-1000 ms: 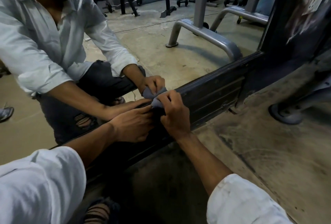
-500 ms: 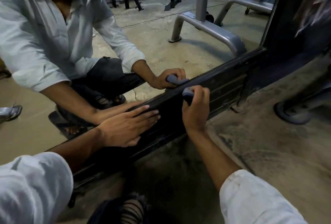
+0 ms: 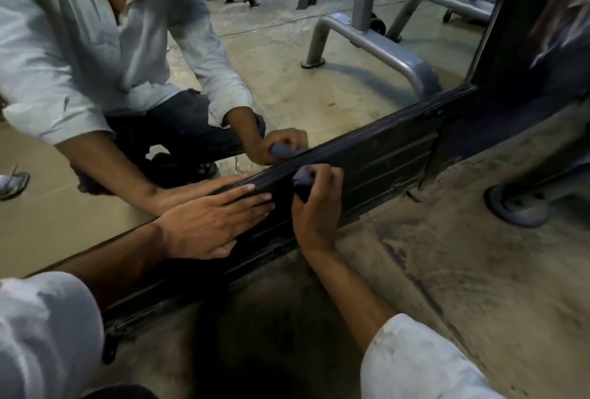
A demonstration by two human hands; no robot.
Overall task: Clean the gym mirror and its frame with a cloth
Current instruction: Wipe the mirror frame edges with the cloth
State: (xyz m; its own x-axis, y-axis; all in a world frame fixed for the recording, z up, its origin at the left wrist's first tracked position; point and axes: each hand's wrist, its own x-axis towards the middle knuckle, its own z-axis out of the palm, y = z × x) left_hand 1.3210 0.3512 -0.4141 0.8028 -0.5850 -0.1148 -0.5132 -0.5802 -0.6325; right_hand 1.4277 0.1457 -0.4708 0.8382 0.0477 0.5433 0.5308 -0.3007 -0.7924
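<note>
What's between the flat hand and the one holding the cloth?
Just a short bare stretch of dark mirror frame, between left hand and right hand gripping the cloth, in the head view.

L hand (image 3: 217, 220) lay flat, palm down, fingers straight & together, pointing right. R hand (image 3: 316, 207) sat just right of it, fingers curled tight round blue cloth (image 3: 301, 179), forearm reaching in from near right.

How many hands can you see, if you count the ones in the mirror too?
4. The left hand lies flat on the frame. The right hand is beside it, gripping the cloth. The other two are their reflections in the mirror, just above each real hand.
</note>
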